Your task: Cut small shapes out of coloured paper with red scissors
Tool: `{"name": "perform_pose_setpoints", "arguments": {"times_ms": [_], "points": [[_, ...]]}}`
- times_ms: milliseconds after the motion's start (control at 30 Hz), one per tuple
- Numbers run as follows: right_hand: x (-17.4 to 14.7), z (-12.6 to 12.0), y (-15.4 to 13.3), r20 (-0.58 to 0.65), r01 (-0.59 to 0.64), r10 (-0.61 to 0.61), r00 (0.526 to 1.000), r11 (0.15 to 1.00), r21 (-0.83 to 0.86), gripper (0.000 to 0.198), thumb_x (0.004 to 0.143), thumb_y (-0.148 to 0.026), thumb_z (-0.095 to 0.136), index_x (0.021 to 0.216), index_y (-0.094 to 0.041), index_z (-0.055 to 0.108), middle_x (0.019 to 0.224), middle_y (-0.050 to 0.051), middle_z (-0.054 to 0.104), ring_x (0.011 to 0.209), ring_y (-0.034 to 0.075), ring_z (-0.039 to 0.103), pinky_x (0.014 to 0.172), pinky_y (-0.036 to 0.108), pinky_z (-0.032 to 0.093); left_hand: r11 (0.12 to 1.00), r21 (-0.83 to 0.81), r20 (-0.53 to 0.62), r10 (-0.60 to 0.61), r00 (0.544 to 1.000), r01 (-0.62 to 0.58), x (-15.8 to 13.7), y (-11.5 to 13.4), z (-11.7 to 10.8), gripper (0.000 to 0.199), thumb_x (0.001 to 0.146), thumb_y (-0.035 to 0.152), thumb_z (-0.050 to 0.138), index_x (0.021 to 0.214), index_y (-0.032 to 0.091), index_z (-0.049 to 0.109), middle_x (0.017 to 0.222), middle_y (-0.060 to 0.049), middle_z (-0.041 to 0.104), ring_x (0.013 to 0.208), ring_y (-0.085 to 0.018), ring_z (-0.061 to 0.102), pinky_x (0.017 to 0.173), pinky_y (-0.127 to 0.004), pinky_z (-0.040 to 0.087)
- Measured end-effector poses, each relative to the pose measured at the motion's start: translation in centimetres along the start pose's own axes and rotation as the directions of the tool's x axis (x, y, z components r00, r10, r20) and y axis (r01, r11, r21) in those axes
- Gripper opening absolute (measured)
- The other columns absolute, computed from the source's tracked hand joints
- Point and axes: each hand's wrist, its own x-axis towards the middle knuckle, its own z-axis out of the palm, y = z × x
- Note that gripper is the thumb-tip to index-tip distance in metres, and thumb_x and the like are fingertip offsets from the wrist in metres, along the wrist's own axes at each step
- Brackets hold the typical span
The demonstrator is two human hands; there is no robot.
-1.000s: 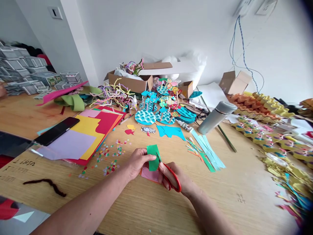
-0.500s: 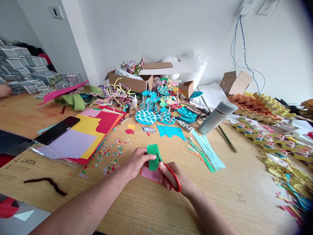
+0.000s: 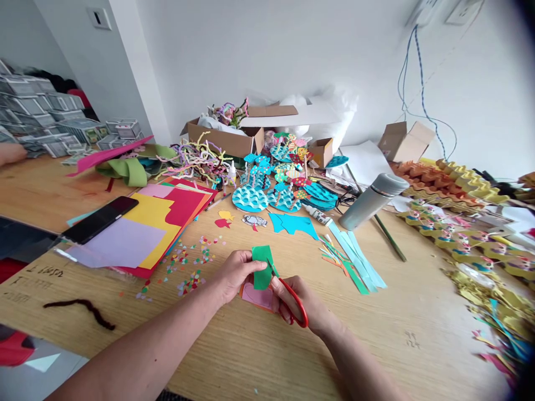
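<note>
My left hand pinches a small piece of green paper and holds it upright above the wooden table. My right hand grips red-handled scissors, whose blades are in the right edge of the green paper. Under both hands lies a pink and orange paper scrap.
A stack of coloured paper sheets with a black phone lies at left, confetti bits beside it. Blue paper strips, a grey bottle, blue wave crafts, cardboard boxes and pipe cleaners lie behind. Another person's hand shows at far left.
My hands hold nearly still with the scissors in the paper. The view has shifted slightly. The other person's hand at far left has come further into view.
</note>
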Motion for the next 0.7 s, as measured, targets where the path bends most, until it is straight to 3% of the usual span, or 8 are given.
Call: {"name": "perform_pose_setpoints", "arguments": {"times_ms": [233,700], "points": [[0.10,-0.07,0.21,0.011,0.037,-0.037,0.999,0.999,-0.001,0.073,0.075,-0.081,0.035,0.053,-0.015,0.056,0.037,-0.002,0.045,0.034,0.008,0.038,0.038,0.021,0.030,1.000,0.010,0.021,-0.010,1.000,0.010,-0.01,-0.17,-0.07,0.028,0.057,0.034,0.079,0.067,0.011,0.067,0.065,-0.005,0.066,0.057,-0.013,0.057,0.060,-0.026,0.043],[-0.06,0.04,0.03,-0.017,0.016,-0.016,1.000,1.000,-0.012,0.071,0.077,-0.078,0.036,0.051,-0.015,0.055,0.036,-0.002,0.044,0.032,0.007,0.036,0.037,0.022,0.029,0.999,-0.002,-0.003,-0.041,0.999,0.041,0.02,-0.25,-0.02,0.029,0.054,0.033,0.080,0.068,0.011,0.066,0.064,-0.004,0.066,0.054,-0.012,0.056,0.057,-0.025,0.044]]}}
